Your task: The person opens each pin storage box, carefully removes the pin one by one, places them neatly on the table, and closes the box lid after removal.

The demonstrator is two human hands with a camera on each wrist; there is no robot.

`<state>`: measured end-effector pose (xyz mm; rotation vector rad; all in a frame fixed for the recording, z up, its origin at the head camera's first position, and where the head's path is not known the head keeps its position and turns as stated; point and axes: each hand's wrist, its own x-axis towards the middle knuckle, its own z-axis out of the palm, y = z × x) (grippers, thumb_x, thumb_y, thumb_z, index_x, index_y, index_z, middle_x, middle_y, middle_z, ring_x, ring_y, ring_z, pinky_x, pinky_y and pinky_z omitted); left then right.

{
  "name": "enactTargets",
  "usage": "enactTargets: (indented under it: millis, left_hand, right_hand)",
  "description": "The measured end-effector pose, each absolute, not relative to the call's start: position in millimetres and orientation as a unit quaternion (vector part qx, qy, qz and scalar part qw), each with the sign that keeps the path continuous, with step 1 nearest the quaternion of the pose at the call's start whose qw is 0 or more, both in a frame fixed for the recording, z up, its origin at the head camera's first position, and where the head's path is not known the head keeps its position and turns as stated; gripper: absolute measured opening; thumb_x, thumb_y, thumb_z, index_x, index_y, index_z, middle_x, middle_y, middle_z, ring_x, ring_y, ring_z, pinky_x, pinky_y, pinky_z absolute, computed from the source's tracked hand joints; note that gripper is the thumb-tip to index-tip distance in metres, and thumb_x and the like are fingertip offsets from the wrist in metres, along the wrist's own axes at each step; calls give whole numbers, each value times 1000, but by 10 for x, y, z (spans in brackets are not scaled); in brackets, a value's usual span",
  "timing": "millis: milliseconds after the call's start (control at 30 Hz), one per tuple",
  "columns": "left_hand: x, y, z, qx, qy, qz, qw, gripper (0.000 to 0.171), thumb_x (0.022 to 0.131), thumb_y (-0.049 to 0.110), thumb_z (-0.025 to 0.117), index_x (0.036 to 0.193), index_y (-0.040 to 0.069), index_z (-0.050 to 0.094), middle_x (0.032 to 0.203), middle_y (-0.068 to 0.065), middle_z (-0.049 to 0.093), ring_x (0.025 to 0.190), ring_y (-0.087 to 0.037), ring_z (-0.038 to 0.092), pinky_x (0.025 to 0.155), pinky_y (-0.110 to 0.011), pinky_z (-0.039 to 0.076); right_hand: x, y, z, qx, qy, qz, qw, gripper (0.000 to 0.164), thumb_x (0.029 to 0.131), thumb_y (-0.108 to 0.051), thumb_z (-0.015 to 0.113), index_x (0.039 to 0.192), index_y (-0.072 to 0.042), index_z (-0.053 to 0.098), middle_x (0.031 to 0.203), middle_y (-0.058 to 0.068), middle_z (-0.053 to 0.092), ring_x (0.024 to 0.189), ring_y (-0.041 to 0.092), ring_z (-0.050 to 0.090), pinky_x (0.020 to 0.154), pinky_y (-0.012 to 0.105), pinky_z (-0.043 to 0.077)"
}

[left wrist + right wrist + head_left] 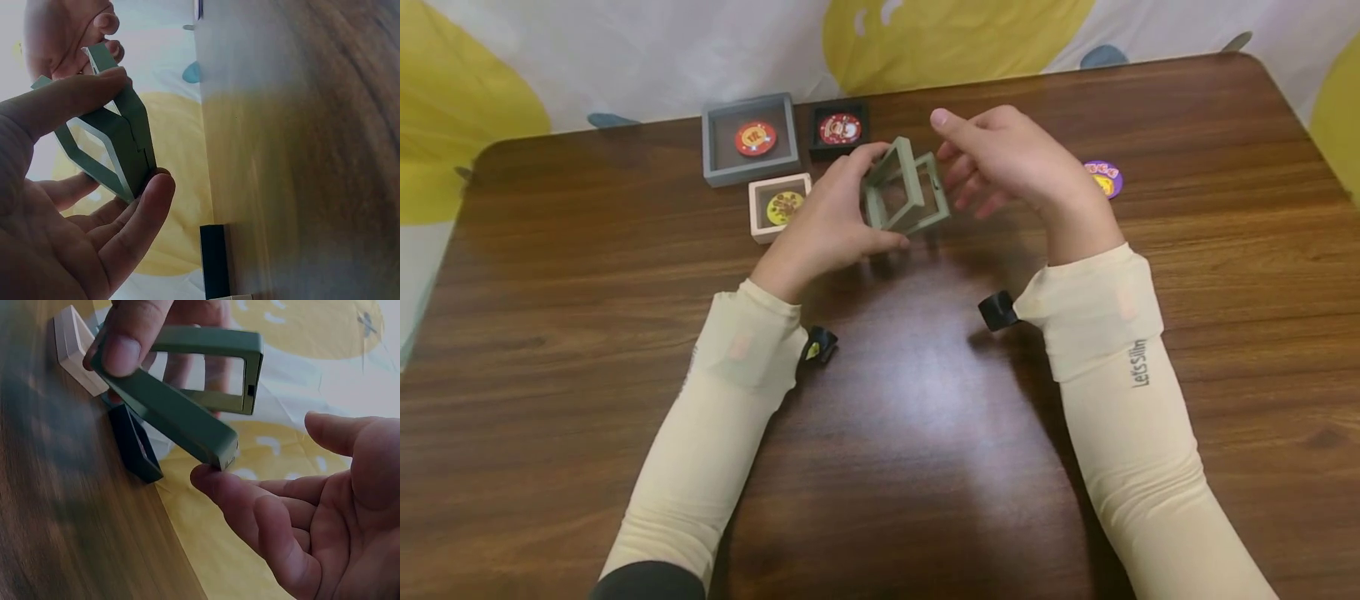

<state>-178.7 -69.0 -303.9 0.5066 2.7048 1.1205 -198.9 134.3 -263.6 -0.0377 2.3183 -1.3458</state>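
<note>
My left hand (827, 208) grips a small sage-green display frame (912, 175) above the table, thumb on one side and fingers on the other. Its two square halves are hinged and stand apart in a V, as the left wrist view shows along the frame's side (139, 150). No disc shows between the halves. To the right of it is my right hand (1018, 162), thumb raised and fingers loosely bent. In the right wrist view, a fingertip of that hand is right at the lower corner of the frame (181, 422).
On the brown table (895, 467), behind and left of my left hand, stand a grey frame (750, 176) with a red disc, a black frame (839, 152) with a red disc, and a cream frame (762, 237) with a yellow disc. A round purple disc (1105, 177) lies behind my right wrist.
</note>
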Motion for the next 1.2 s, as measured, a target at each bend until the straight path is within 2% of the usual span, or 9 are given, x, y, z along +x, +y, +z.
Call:
enactTargets:
  millis: [300,533,800,1200]
  left_hand:
    - [-1787,-693,-3037,160,915,358,89,94,68,18,85,144,15,31,136,-10,50,114,-25,51,101,-41,42]
    - [-1792,-684,-3037,167,920,345,83,96,65,20,87,144,15,33,133,-12,50,115,-26,49,102,-42,41]
    - [-1788,-688,-3048,164,926,330,81,96,64,24,88,144,16,35,130,-15,49,113,-27,47,99,-43,42]
    - [-1779,-676,-3041,146,941,290,96,99,64,25,87,146,29,31,127,-17,44,105,-30,50,90,-49,47]
  right_hand:
    - [-1966,1295,-2623,-22,845,-487,220,57,94,-50,46,117,1,57,86,4,69,64,14,67,54,30,58]
    - [-1962,1279,-2610,-24,842,-491,220,54,95,-46,49,118,1,59,86,4,68,64,13,67,55,29,57]
    - [-1956,1251,-2603,-35,832,-507,220,46,94,-41,53,114,-1,62,77,-1,69,60,13,65,52,27,54]
    - [-1954,1229,-2635,-70,851,-476,210,43,94,-36,55,115,0,63,86,4,65,63,11,63,55,23,55]
